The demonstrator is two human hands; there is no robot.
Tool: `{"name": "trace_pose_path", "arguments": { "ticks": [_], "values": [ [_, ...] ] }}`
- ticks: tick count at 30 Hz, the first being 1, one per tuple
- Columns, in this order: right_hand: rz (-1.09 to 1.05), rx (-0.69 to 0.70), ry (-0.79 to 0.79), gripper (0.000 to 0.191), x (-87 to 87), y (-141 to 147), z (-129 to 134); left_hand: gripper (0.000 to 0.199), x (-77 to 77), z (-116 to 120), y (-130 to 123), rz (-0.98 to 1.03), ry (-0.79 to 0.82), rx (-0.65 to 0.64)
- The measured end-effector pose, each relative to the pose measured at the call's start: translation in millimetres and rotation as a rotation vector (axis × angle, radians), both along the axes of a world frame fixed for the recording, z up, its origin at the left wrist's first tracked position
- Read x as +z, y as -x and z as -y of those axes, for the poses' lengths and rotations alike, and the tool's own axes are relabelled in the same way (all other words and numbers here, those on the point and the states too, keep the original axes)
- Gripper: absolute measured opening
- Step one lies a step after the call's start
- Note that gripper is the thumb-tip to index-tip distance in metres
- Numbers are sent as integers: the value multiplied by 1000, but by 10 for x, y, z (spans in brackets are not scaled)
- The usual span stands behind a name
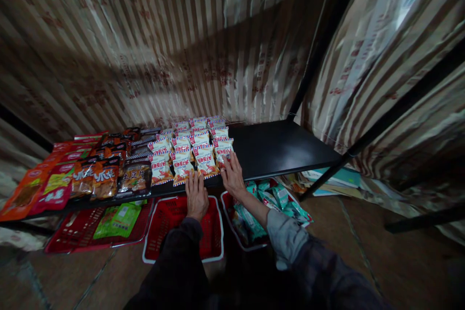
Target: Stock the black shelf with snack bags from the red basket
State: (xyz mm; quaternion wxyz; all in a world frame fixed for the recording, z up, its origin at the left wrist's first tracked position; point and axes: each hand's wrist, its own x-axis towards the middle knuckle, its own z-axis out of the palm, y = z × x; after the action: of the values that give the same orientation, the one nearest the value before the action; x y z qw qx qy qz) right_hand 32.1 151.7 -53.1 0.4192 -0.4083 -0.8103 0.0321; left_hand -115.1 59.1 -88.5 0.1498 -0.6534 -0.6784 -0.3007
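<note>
Rows of small white snack bags (pixel 182 144) with red lettering and striped edges stand on a black shelf (pixel 279 147). My left hand (pixel 196 197) lies at the shelf's front edge, fingers stretched out, its tips against the bottom of a front-row bag (pixel 182 164). Against the rightmost front bag (pixel 223 149) rests my right hand (pixel 233 177), fingers extended and a little apart. Neither hand is wrapped round a bag. The lower part of that right bag is partly covered by my fingers.
Left on the shelf are dark snack bags (pixel 135 177), orange-and-black bags (pixel 105 177) and orange and pink packets (pixel 54 184). Below stand a red basket (pixel 219 240), one with green packets (pixel 121 218), and one with teal packets (pixel 250 218). Black posts (pixel 323 43) frame the shelf.
</note>
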Motion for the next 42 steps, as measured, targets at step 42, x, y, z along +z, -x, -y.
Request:
{"name": "trace_pose_path", "arguments": {
  "ticks": [42],
  "values": [
    [-80, 237, 91, 47, -3, 404, 618, 54, 884, -347, 1305, 340, -6, 517]
  ]
}}
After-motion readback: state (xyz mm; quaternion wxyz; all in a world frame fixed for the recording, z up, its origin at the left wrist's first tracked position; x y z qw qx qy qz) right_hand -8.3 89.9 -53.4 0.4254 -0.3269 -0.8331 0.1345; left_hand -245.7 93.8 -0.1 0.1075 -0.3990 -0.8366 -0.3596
